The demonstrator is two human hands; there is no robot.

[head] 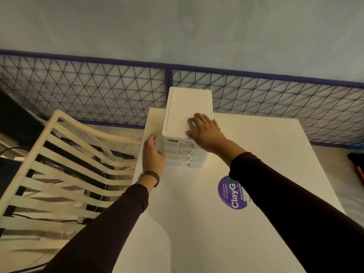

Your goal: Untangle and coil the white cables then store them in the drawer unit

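Note:
A white drawer unit (185,107) stands upright at the far edge of the white table (266,154). Its several drawers, each with a loop handle, are all shut. My right hand (206,131) lies flat on the front right corner of the unit's top, fingers spread. My left hand (153,152) presses against the unit's left side near the lower drawers, a watch on the wrist. I see no white cables on the table or in either hand.
A cream slatted chair (69,164) stands close to the table's left side. A purple round sticker (232,194) lies on the tabletop. A wire-mesh fence (98,89) with a purple frame runs behind the table.

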